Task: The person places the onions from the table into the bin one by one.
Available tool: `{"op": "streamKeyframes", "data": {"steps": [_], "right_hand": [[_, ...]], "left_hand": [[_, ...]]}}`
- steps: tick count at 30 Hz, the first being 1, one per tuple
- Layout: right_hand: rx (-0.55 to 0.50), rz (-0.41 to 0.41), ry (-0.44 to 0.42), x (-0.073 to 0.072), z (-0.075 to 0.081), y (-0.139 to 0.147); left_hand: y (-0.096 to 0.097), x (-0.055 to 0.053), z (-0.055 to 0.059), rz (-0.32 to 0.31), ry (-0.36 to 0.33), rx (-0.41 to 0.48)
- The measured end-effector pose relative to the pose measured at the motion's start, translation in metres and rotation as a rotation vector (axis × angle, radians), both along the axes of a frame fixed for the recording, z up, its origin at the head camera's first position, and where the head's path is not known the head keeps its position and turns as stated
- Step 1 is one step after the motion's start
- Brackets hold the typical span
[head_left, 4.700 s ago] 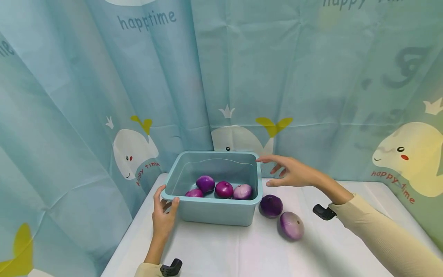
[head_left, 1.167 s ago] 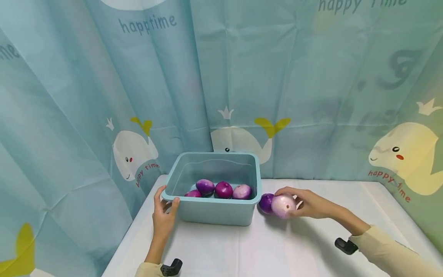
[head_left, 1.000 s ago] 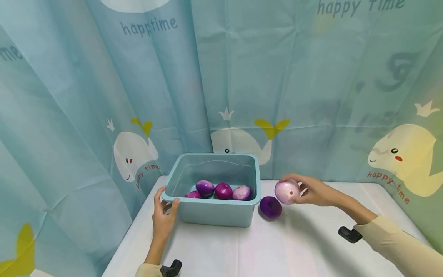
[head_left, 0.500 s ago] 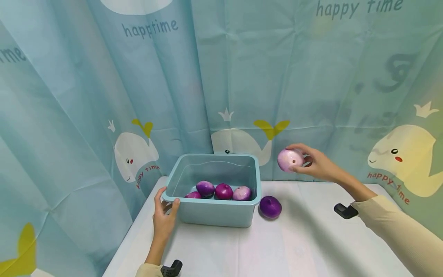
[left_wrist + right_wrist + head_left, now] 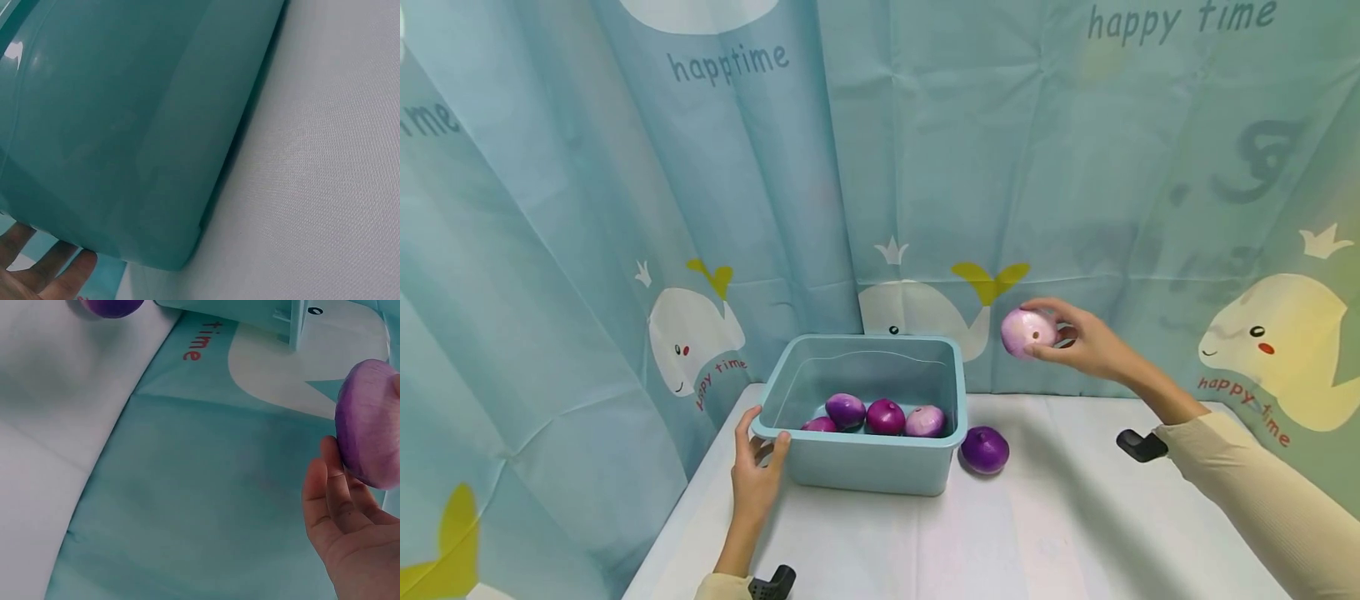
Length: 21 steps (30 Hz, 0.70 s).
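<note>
My right hand (image 5: pixel 1078 340) holds a pale purple onion (image 5: pixel 1027 332) in the air between thumb and fingers, right of the bin and higher than its rim. In the right wrist view the onion (image 5: pixel 369 425) sits at the fingertips. My left hand (image 5: pixel 756 475) grips the front left corner of a light blue plastic bin (image 5: pixel 872 462), thumb at the front and fingers along the left side. Several purple onions (image 5: pixel 885 417) lie inside the bin. One dark purple onion (image 5: pixel 985 451) rests on the table just right of it. The left wrist view shows the bin's wall (image 5: pixel 125 125) close up.
A white cloth covers the table (image 5: pixel 1000 533). Close behind the bin hangs a light blue curtain (image 5: pixel 940 167) printed with whales, which also runs along the left side. Black wrist cameras (image 5: pixel 1142 445) sit near both sleeves.
My right hand has taken the pale onion from beside the dark one and raised it well above the table. The dark onion stays by the bin. My left hand has kept its place.
</note>
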State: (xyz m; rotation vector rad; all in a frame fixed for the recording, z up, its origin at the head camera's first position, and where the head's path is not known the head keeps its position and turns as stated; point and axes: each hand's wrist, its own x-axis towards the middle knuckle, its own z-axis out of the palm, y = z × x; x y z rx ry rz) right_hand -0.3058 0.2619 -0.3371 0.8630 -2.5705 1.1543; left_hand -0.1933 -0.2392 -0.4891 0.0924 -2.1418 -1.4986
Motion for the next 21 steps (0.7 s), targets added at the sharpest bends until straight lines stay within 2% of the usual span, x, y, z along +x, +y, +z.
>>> {"op": "streamKeyframes", "data": {"steps": [10, 21], "right_hand": [[0.036, 0.017, -0.013, -0.006, 0.005, -0.014], [0.167, 0.141, -0.063, -0.027, 0.026, -0.076]], "left_hand": [[0.0, 0.003, 0.003, -0.01, 0.016, -0.001], [0.0, 0.002, 0.002, -0.015, 0.029, 0.013]]}}
